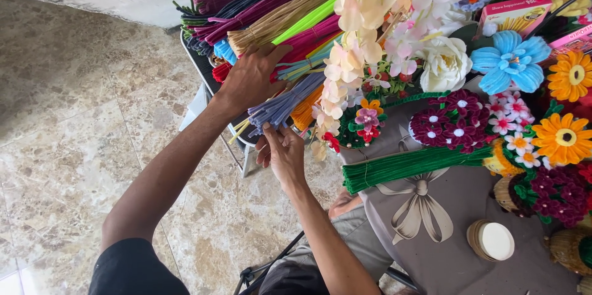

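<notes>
Head view: lavender pipe-cleaner bundle (282,105), fuzzy stems packed tight, lies slanted at front edge of stacked bundles; left hand (250,79) spread flat, pressing down on stack just above it; right hand (280,150) pinches bundle's lower end between fingertips; orange bundle (306,108) touching beside; green bundle (401,165) on grey cloth (456,202); cream flower spray (354,36) overhangs stack.

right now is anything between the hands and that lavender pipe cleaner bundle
Nothing visible. The right hand already touches the lavender bundle's lower end, and the left hand rests on the stacked bundles just above it.
</notes>
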